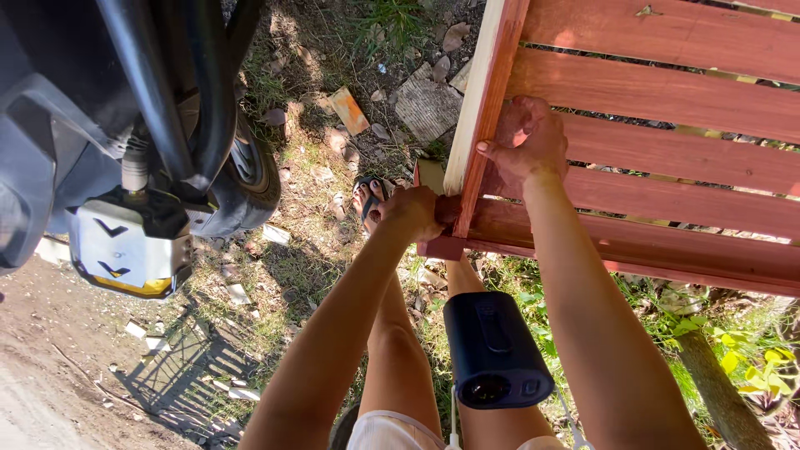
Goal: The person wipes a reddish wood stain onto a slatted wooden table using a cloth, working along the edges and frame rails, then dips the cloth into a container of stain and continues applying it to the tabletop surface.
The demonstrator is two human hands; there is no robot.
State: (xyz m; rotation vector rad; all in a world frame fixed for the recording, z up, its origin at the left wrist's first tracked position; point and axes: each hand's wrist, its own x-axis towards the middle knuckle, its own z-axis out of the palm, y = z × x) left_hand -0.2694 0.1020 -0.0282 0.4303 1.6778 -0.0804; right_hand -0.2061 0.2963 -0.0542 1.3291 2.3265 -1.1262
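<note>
A reddish-brown slatted wooden frame [667, 158] fills the upper right, with a pale-edged side rail [482, 108] running down its left side. My left hand [410, 212] grips the frame's lower left corner, fingers closed around the end of the bottom slat. My right hand [527, 142] rests on the side rail a little higher, thumb against the rail's edge and fingers curled over a slat. My bare legs and a sandalled foot [368, 196] show below the frame.
A dark blue box-shaped device [493, 350] hangs at my waist. A motorcycle with a wheel [250, 179] and a tail light [125, 246] stands at the left. Broken bricks and stones [348, 110] lie on grassy dirt. A tree trunk [721, 392] rises at the lower right.
</note>
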